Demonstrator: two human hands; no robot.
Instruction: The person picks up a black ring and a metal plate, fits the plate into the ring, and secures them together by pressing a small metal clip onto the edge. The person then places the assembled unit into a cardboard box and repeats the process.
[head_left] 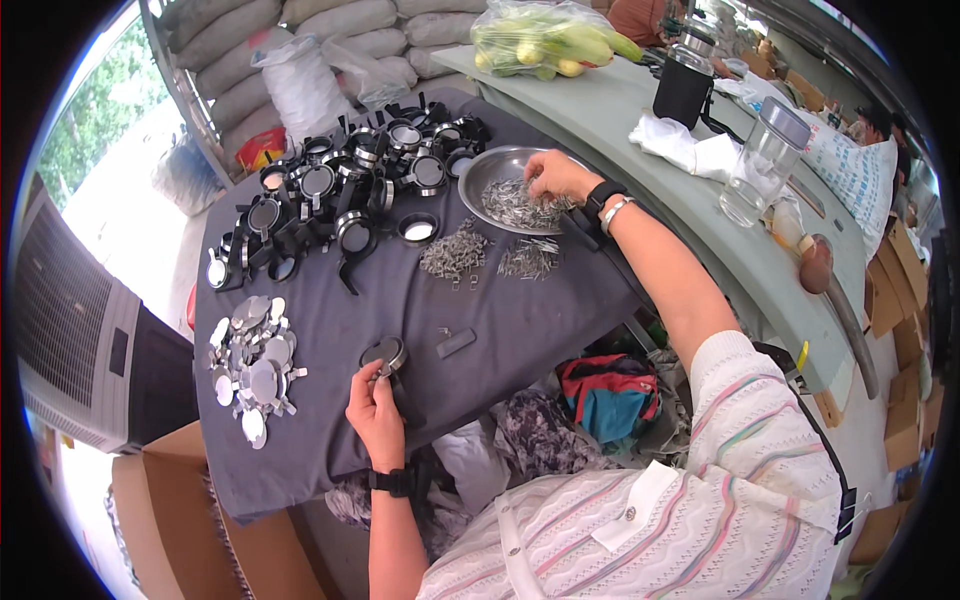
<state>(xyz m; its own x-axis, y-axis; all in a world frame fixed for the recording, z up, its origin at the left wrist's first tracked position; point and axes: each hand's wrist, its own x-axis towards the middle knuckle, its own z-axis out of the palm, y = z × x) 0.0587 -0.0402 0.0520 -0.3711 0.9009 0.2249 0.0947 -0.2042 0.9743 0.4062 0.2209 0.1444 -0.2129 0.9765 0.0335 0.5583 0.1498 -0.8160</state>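
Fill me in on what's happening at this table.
A person's left hand holds a round black-and-silver part over the dark tablecloth. The right hand is in a metal bowl of thin metal pieces; whether its fingers hold any is unclear. Similar parts lie heaped beyond, with flat silver pieces piled to the left.

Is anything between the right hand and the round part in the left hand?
Nothing tall: the bowl's near rim by the right hand, then the low clip pile and pin pile flanking the way to the round part.
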